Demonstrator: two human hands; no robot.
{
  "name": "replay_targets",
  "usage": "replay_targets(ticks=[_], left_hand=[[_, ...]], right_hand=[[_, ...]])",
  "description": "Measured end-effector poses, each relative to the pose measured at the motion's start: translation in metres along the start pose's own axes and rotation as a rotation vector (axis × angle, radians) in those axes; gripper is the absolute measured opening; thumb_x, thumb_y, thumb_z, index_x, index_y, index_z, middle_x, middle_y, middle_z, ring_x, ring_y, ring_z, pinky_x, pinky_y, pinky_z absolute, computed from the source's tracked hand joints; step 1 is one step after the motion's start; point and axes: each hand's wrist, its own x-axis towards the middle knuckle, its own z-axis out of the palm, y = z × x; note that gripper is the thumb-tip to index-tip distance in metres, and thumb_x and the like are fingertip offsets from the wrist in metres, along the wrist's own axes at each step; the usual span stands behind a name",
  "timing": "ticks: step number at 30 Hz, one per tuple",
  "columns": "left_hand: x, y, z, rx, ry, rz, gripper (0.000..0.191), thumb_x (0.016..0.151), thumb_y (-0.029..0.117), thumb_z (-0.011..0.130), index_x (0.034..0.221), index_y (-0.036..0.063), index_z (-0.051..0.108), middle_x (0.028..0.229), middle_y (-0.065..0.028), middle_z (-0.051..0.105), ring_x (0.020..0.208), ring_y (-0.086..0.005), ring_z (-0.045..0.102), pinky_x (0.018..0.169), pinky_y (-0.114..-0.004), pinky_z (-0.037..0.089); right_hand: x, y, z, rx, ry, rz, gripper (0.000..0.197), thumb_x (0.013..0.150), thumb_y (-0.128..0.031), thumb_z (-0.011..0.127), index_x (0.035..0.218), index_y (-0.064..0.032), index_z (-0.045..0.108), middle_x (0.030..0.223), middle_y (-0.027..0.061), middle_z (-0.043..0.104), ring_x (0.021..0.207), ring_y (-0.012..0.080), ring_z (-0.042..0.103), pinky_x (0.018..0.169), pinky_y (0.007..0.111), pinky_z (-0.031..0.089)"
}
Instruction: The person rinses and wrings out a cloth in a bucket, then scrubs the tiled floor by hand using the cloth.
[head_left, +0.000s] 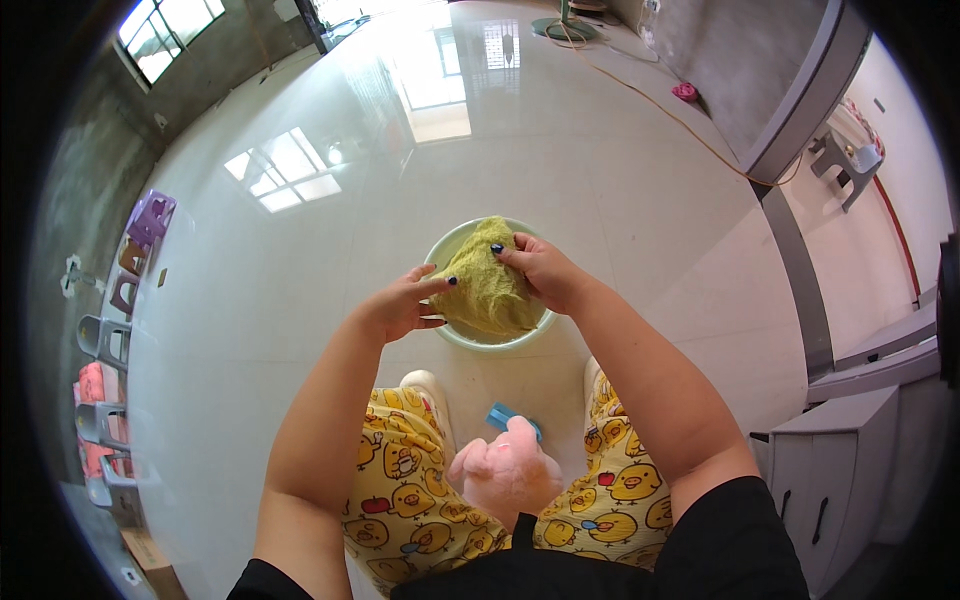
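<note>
A fuzzy yellow-green cloth (487, 292) is bunched up over a pale green basin (501, 346) on the floor in front of me. My right hand (544, 271) grips the cloth's upper right side, thumb on top and fingers curled behind it. At its left edge, my left hand (401, 300) has the cloth loosely between the thumb and spread fingers. The cloth covers much of the basin's inside, so what the basin holds is mostly hidden. Between my legs sits a pink plush toy (510, 472), with a blue plastic object (501, 415) partly behind it.
Glossy pale tiles (300, 255) surround the basin. Plastic stools (103, 337) line the left wall. A grey cabinet (825, 465) stands at the right, near a doorway. An orange cable (667, 109) runs across the floor from a green stand base (564, 30).
</note>
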Motion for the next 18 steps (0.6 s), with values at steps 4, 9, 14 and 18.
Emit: replay_targets(ticks=[4,9,14,18], left_hand=[[0.005,0.002,-0.002,-0.203,-0.12,0.028,0.061,0.077,0.022,0.066,0.127,0.0108,0.033,0.108,-0.0089,0.051,0.085,-0.0177,0.057,0.075,-0.03,0.048],[0.014,-0.005,-0.01,-0.231,0.082,0.174,0.06,0.076,0.01,0.065,0.127,0.0096,0.033,0.103,-0.0091,0.053,0.079,-0.015,0.055,0.07,-0.027,0.047],[0.013,-0.01,-0.009,-0.221,0.211,0.28,0.062,0.074,0.0,0.063,0.127,0.0081,0.033,0.096,-0.0082,0.055,0.077,-0.0133,0.053,0.068,-0.026,0.045],[0.0,-0.012,-0.018,-0.142,0.29,0.292,0.063,0.072,-0.002,0.059,0.128,0.0077,0.032,0.101,-0.0101,0.052,0.081,-0.0141,0.052,0.069,-0.025,0.045]], right_hand=[[-0.006,-0.01,0.013,0.152,0.01,-0.02,0.031,0.089,-0.019,0.051,0.116,-0.0059,0.045,0.106,0.0071,0.055,0.097,0.0172,0.055,0.08,0.033,0.048],[-0.004,-0.018,0.009,0.055,0.112,0.016,0.034,0.084,-0.016,0.057,0.114,-0.003,0.046,0.105,0.0091,0.056,0.096,0.0191,0.057,0.077,0.034,0.05],[0.023,0.01,-0.013,-0.454,0.242,0.093,0.053,0.068,-0.001,0.07,0.114,0.0036,0.044,0.106,0.0141,0.055,0.091,0.0222,0.058,0.074,0.034,0.05],[0.003,-0.004,0.027,-0.692,0.32,0.034,0.061,0.067,0.0,0.071,0.121,0.0028,0.042,0.11,0.0152,0.053,0.098,0.022,0.056,0.08,0.031,0.049]])
